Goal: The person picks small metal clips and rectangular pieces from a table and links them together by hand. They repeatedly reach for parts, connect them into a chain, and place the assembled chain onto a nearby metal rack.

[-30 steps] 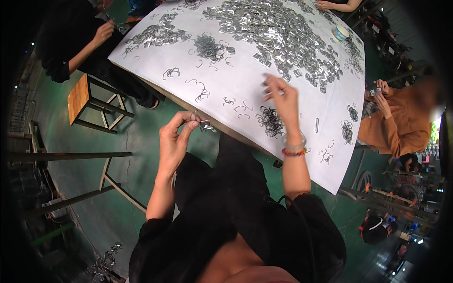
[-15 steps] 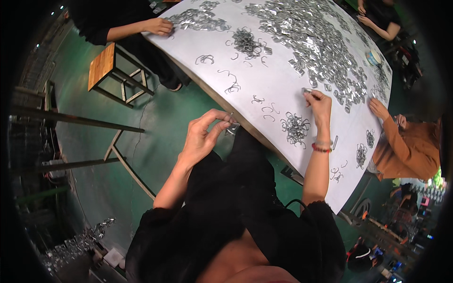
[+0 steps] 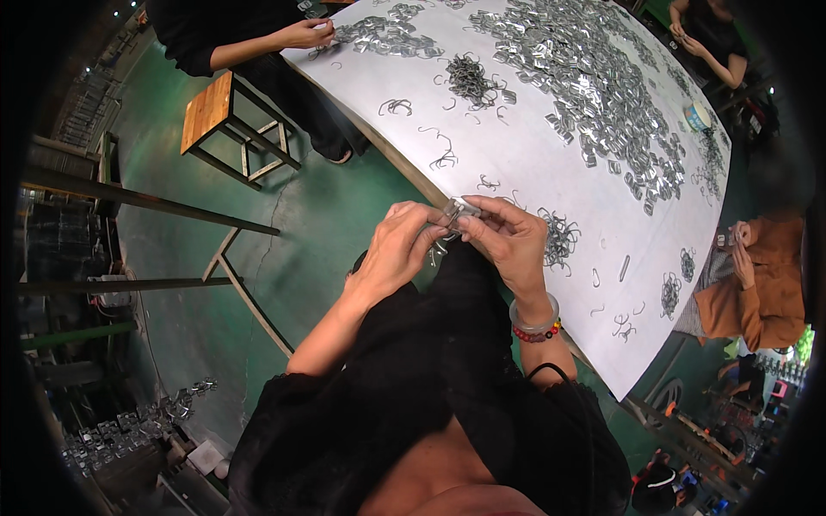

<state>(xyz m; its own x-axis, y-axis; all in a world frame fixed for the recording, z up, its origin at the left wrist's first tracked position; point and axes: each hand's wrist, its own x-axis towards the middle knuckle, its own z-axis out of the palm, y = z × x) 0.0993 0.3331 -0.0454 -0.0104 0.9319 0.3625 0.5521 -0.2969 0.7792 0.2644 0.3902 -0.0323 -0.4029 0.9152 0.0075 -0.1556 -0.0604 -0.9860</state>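
Both my hands meet just off the table's near edge, above my lap. Between the fingertips of my right hand (image 3: pixel 514 245) is a small shiny metal piece (image 3: pixel 465 206), pressed against what my left hand pinches. My left hand (image 3: pixel 400 249) is closed, thumb against forefinger, with small metal bits (image 3: pixel 439 250) showing below its fingers; their exact shape is too small to tell. Right of my right hand lies a heap of bent wire hooks (image 3: pixel 561 239). A large spread of small flat silver metal pieces (image 3: pixel 594 103) covers the table's middle.
The white-topped table (image 3: pixel 516 155) also bears another wire-hook heap (image 3: pixel 471 79), loose hooks and a round tub (image 3: pixel 698 117). Co-workers stand or sit around it: a dark sleeve far left, an orange sleeve (image 3: pixel 744 292) at right, another far right. A wooden-topped stool (image 3: pixel 208 113) stands left.
My right hand has come from the tabletop toward my left hand, bringing a small metal piece. My left hand has moved slightly right. The orange-sleeved person's hand has drawn back from the table.
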